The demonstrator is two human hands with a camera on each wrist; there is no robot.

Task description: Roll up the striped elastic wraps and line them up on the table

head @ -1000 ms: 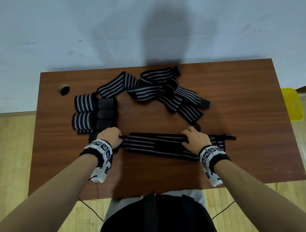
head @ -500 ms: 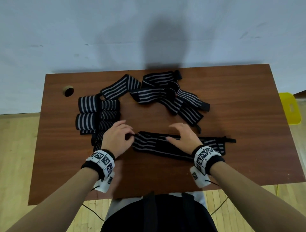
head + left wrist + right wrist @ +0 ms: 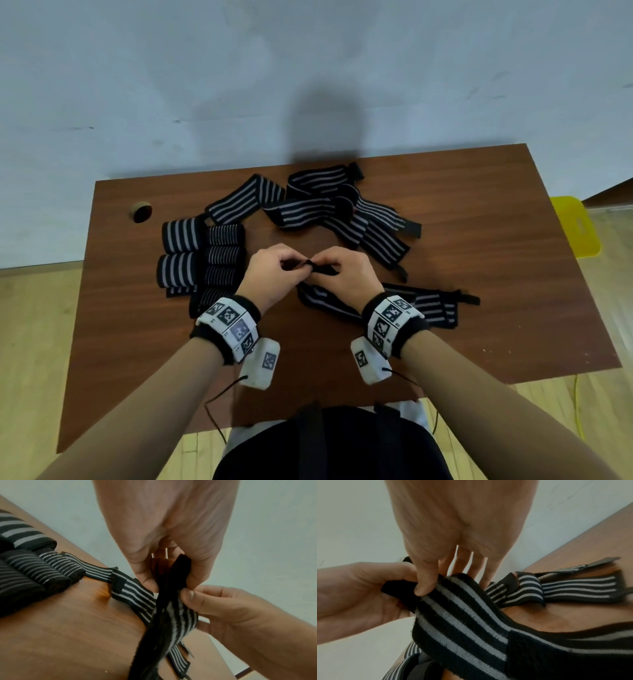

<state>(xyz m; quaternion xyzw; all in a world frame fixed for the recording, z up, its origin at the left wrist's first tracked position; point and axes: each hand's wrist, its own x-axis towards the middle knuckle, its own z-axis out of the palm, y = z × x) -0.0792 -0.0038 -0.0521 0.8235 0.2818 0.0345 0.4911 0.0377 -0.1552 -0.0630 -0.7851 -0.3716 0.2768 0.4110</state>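
A black wrap with grey stripes [image 3: 424, 306] [image 3: 464, 618] lies across the brown table [image 3: 513, 274], its left end lifted off the wood. My left hand [image 3: 274, 270] [image 3: 171, 574] and right hand [image 3: 346, 270] [image 3: 426, 585] meet above the table and both pinch that lifted black end [image 3: 317, 269] [image 3: 180, 566]. Several rolled wraps [image 3: 202, 253] [image 3: 42, 572] sit side by side at the left. A heap of unrolled striped wraps [image 3: 342, 212] lies at the back middle.
A round cable hole [image 3: 141, 211] is in the table's back left corner. A yellow object [image 3: 579, 226] stands on the floor beyond the right edge. A pale wall runs behind the table. Bare wood shows at the right and along the front.
Both hands left the flat wrap's ends, came together at the middle and lifted its left end off the table; the strip's left part now rises to my fingers.
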